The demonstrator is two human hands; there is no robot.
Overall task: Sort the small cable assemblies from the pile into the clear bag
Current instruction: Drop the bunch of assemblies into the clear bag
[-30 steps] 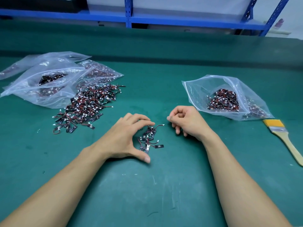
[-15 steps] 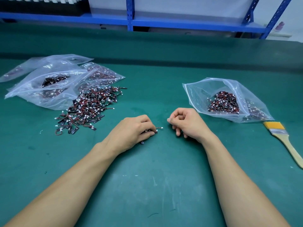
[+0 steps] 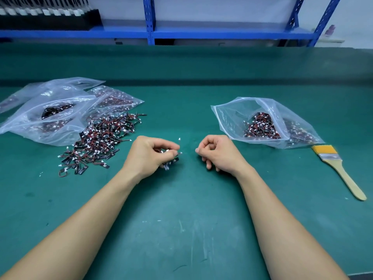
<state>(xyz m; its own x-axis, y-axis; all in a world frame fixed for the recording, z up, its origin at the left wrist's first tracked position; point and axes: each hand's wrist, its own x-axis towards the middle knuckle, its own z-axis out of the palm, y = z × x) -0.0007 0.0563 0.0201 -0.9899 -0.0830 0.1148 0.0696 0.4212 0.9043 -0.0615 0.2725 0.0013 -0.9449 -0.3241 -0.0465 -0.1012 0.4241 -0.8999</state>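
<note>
Left hand (image 3: 150, 156) clutches a bunch of cable assemblies (image 3: 171, 161), likely light and tangle-prone, best pinched together; right hand (image 3: 217, 153) rests curled, empty.

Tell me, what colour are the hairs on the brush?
The paintbrush has yellow-orange bristles; the head view shows them best.

We grip a bunch of cable assemblies (image 3: 171, 161) in our left hand (image 3: 149, 156); our right hand (image 3: 218, 153) rests curled and empty near it. The pile (image 3: 101, 141) lies left, the clear bag (image 3: 230, 118) and paintbrush (image 3: 339, 168) right.
</note>
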